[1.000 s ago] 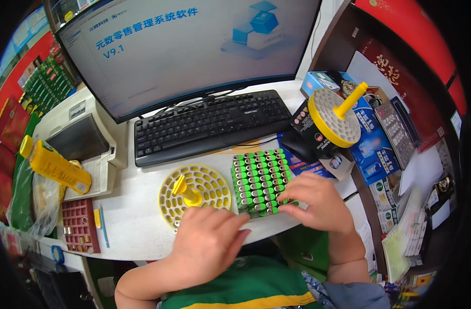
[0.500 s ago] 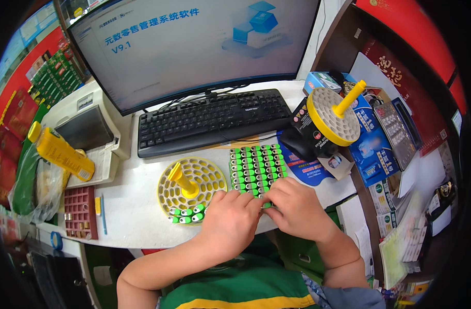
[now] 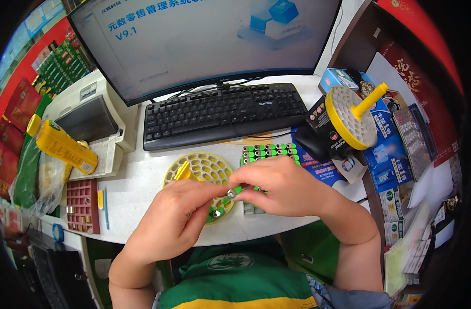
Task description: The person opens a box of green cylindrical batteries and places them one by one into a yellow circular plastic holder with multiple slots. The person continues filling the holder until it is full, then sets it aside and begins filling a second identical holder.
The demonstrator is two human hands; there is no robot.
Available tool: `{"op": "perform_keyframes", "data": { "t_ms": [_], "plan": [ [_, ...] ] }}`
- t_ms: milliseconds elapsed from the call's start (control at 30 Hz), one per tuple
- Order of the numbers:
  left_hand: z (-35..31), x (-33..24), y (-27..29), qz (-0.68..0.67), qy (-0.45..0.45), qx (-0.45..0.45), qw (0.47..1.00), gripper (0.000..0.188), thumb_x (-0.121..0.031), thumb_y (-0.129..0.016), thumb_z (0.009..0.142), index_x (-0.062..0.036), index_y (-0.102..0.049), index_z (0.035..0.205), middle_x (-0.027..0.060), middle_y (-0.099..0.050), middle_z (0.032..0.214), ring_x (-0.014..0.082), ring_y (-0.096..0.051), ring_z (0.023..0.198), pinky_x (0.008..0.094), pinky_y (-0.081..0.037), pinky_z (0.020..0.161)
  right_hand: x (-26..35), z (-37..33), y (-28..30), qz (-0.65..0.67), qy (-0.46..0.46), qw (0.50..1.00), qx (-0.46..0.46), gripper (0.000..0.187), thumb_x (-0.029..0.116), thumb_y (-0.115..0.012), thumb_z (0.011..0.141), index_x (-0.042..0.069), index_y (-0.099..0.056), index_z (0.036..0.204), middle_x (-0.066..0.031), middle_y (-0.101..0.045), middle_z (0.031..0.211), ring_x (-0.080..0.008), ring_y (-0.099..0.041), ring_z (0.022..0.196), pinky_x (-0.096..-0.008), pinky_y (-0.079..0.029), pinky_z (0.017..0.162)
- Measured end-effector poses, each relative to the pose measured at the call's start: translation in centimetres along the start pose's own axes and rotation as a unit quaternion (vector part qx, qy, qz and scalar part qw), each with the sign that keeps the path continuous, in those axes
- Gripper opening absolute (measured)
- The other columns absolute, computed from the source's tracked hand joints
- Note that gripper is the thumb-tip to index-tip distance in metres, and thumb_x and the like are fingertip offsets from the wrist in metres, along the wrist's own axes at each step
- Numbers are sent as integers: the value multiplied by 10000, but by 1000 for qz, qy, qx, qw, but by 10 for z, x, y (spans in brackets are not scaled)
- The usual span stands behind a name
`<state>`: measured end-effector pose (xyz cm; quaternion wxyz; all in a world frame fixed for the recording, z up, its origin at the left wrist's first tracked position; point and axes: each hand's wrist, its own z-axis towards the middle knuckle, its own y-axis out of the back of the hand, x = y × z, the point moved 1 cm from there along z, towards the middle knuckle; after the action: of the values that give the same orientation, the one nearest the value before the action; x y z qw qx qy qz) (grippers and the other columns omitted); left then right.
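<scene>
Low in front of the keyboard, my right hand (image 3: 279, 188) pinches a small green lighter with a metal top (image 3: 232, 193) between thumb and fingers. My left hand (image 3: 176, 213) reaches over a round yellow holder (image 3: 211, 164) full of oval holes. Its index finger stretches to the held lighter, with the thumb apart below; the other fingers are partly hidden. More green lighters (image 3: 216, 211) show at the holder's near edge, beside my left thumb. Behind my right hand stands a block of upright green lighters (image 3: 270, 150) in rows, its near part covered.
A black keyboard (image 3: 220, 118) lies below the monitor (image 3: 204, 46). At right, a second yellow holder (image 3: 349, 116) rests tilted on boxes, near a black mouse (image 3: 310, 144). At left are a yellow bottle (image 3: 65, 147), a printer (image 3: 112, 118) and a dark red compartment tray (image 3: 81, 206).
Both hands have moved left, from the block of lighters to the round holder's near right edge. The right hand now holds a lighter there. The whole view has shifted slightly.
</scene>
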<state>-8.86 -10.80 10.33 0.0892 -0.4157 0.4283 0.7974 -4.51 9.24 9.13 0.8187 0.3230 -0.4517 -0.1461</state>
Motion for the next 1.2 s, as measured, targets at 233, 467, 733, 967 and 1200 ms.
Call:
{"op": "perform_keyframes", "data": {
  "t_ms": [233, 467, 733, 967, 1200],
  "plan": [
    [-15, 16, -2, 22, 57, 14, 998, 405, 103, -449, 694, 19, -665, 1026, 148, -625, 752, 293, -582, 713, 357, -417, 750, -19, 11, -23, -32, 16, 997, 73, 158, 88, -668, 792, 19, -565, 891, -141, -621, 765, -325, -636, 725, -397, -506, 647],
    [-18, 24, -2, 24, 95, 40, 994, 384, 76, -451, 696, 36, -660, 1016, 158, -643, 788, 297, -605, 783, 354, -409, 822, -22, 15, -28, -29, 22, 995, 97, 147, 86, -655, 803, -1, -549, 856, -157, -620, 745, -333, -639, 720, -414, -509, 647],
    [-22, 33, -3, 15, 66, 45, 997, 377, 43, -479, 698, 26, -637, 1040, 146, -624, 766, 305, -597, 757, 375, -411, 774, -20, 13, -32, -67, 39, 991, 109, 148, 73, -654, 776, 25, -563, 883, -118, -608, 777, -302, -626, 737, -383, -512, 655],
    [-21, 33, -1, 15, 70, 71, 995, 382, 35, -488, 704, 21, -627, 1059, 142, -620, 765, 309, -595, 746, 383, -412, 752, -20, 14, -33, -63, 50, 990, 114, 121, 56, -635, 773, 21, -562, 863, -118, -610, 773, -298, -628, 734, -380, -518, 652],
    [-20, 35, -4, 12, 69, 81, 994, 374, 30, -487, 713, 19, -621, 1062, 135, -582, 715, 309, -573, 713, 387, -399, 716, -17, 15, -30, -91, 53, 987, 124, 138, 39, -618, 761, 14, -565, 886, -122, -615, 779, -297, -632, 746, -380, -522, 655]
  ]
}}
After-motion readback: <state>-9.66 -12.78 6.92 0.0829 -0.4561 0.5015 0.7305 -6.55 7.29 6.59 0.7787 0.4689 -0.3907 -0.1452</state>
